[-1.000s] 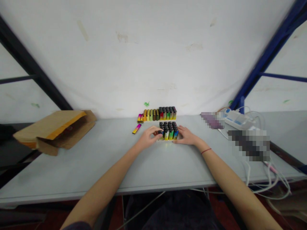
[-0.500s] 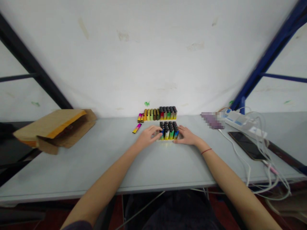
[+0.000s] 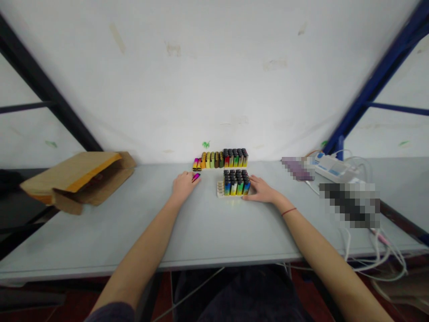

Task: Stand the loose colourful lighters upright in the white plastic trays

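Note:
A white tray [image 3: 220, 191] stands mid-table, filled with upright rainbow lighters [image 3: 236, 183] with black tops; its left column of slots is empty. My right hand [image 3: 262, 189] rests against the tray's right side, fingers on the lighters there. My left hand [image 3: 183, 184] is out to the left of the tray, and its fingers close over a loose pink-and-yellow lighter [image 3: 196, 177] lying on the table. Only that lighter's far end shows past my fingertips.
A row of more lighters [image 3: 221, 158] stands along the wall behind the tray. An open cardboard box [image 3: 75, 179] lies at the left. At the right are a power strip [image 3: 331, 166], tangled white cables [image 3: 372, 243] and blurred flat objects. The table's front edge [image 3: 201, 264] is near me.
My left hand has left the tray's left side and moved left to the loose lighter, baring the tray's empty left slots. The right hand has stayed at the tray.

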A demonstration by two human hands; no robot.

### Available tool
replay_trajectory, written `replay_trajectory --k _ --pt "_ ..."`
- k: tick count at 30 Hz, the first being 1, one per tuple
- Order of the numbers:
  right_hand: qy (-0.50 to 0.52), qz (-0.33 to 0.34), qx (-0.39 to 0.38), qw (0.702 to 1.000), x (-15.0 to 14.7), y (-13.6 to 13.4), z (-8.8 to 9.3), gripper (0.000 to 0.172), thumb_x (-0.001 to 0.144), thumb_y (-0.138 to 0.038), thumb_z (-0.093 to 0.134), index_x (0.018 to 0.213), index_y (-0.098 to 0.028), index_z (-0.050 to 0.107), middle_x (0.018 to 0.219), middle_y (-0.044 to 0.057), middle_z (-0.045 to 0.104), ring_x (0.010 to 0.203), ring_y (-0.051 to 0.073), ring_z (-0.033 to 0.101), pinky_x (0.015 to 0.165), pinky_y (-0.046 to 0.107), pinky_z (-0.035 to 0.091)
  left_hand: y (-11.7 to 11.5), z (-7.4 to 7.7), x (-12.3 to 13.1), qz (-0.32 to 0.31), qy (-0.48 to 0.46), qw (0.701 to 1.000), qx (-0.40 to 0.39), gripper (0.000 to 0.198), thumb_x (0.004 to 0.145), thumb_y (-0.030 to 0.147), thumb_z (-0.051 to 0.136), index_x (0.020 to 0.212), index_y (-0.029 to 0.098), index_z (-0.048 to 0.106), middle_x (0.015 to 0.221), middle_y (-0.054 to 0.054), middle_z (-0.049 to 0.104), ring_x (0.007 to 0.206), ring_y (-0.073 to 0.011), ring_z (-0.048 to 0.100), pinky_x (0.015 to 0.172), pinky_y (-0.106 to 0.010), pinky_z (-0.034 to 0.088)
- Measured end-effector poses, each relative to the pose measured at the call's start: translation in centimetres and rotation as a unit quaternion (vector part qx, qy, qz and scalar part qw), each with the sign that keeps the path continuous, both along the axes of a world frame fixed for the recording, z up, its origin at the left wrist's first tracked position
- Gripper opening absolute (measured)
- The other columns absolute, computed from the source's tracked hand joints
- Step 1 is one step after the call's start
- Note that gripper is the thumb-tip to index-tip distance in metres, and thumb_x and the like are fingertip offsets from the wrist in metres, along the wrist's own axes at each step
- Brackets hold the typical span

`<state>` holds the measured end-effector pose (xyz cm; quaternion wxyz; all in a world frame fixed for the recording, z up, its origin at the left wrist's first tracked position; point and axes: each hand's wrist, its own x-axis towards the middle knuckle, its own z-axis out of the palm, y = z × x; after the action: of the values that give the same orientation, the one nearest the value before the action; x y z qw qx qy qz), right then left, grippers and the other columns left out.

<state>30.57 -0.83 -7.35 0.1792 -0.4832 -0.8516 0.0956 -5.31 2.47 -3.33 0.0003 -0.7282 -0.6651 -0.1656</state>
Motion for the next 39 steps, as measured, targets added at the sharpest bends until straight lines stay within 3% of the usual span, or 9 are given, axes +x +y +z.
replay_trajectory --k 4,6,9,12,15,20,23,30,39 --pt "-0.001 -0.002 -0.005 1.0 -0.1 -0.1 0.2 0.097 0.076 -0.08 0.067 0.15 -0.019 0.053 0.158 0.017 0.048 0.146 0.046 0.04 0.122 0.063 0.031 0.4 -0.3 1.0 -0.015 -0.149 0.988 0.037 0.027 0.094 0.037 0.051 0.084 0.019 0.069 0.09 -0.014 0.07 0.098 -0.0294 0.068 0.089 -0.036 0.049" --pt "-0.004 -0.004 -0.009 1.0 -0.1 -0.1 0.3 0.098 0.076 -0.081 0.066 0.15 -0.017 0.054 0.157 0.018 0.048 0.146 0.046 0.041 0.122 0.062 0.031 0.2 -0.2 2.1 -0.002 -0.303 0.952 0.039 0.028 0.095 0.035 0.047 0.076 0.021 0.061 0.079 -0.011 0.068 0.088 -0.0259 0.069 0.081 -0.033 0.051" --pt "-0.007 0.0 -0.007 1.0 -0.1 -0.1 0.3 0.099 0.076 -0.081 0.065 0.149 -0.015 0.054 0.157 0.019 0.048 0.145 0.045 0.042 0.122 0.062 0.032 -0.4 0.4 3.8 0.021 -0.552 0.832 -0.054 0.025 0.096 0.035 0.042 0.078 0.021 0.054 0.066 -0.003 0.062 0.059 -0.0167 0.061 0.059 -0.025 0.048" --pt "-0.002 0.001 0.0 1.0 0.0 0.0 0.1 0.098 0.076 -0.081 0.066 0.149 -0.016 0.054 0.156 0.019 0.049 0.144 0.045 0.043 0.121 0.062 0.033 -1.4 1.1 5.1 0.003 -0.698 0.701 -0.147 0.026 0.096 0.038 0.042 0.08 0.019 0.052 0.055 0.003 0.054 0.04 -0.0099 0.045 0.044 -0.02 0.036" --pt "0.003 0.002 0.006 1.0 0.1 0.1 0.0 0.096 0.076 -0.08 0.067 0.148 -0.018 0.055 0.154 0.019 0.051 0.142 0.045 0.045 0.119 0.063 0.034 -2.2 1.7 5.8 -0.025 -0.741 0.645 -0.185 0.038 0.096 0.051 0.043 0.077 0.019 0.052 0.047 0.008 0.042 0.035 -0.0075 0.036 0.039 -0.018 0.03" --pt "0.0 0.008 0.008 1.0 0.1 0.1 0.0 0.093 0.077 -0.079 0.066 0.147 -0.018 0.056 0.153 0.019 0.052 0.141 0.044 0.046 0.119 0.062 0.034 -3.0 1.8 5.9 -0.047 -0.742 0.651 -0.151 0.055 0.093 0.065 0.043 0.059 0.022 0.043 0.042 0.006 0.035 0.036 -0.0079 0.035 0.04 -0.019 0.031" --pt "0.002 0.013 0.01 1.0 0.1 0.1 0.0 0.091 0.078 -0.078 0.067 0.147 -0.02 0.056 0.153 0.018 0.052 0.14 0.044 0.047 0.118 0.063 0.035 -3.2 1.6 5.9 -0.042 -0.742 0.655 -0.138 0.061 0.092 0.068 0.041 0.052 0.023 0.034 0.039 0.006 0.028 0.034 -0.0072 0.027 0.037 -0.019 0.023" --pt "-0.004 0.005 -0.002 1.0 0.1 0.1 0.1 0.095 0.078 -0.081 0.064 0.149 -0.019 0.054 0.154 0.019 0.051 0.142 0.045 0.044 0.118 0.064 0.035 -3.1 1.1 6.4 -0.026 -0.746 0.635 -0.197 0.058 0.093 0.059 0.039 0.049 0.023 0.027 0.038 0.008 0.017 0.032 -0.0062 0.013 0.036 -0.019 0.012" --pt "0.0 0.004 0.001 1.0 0.2 0.2 -0.1 0.096 0.077 -0.081 0.065 0.15 -0.019 0.053 0.155 0.018 0.05 0.144 0.045 0.043 0.118 0.065 0.035 -3.2 1.2 6.4 -0.018 -0.77 0.615 -0.171 0.058 0.095 0.059 0.035 0.05 0.023 0.026 0.039 0.008 0.016 0.033 -0.0062 0.013 0.036 -0.018 0.014"
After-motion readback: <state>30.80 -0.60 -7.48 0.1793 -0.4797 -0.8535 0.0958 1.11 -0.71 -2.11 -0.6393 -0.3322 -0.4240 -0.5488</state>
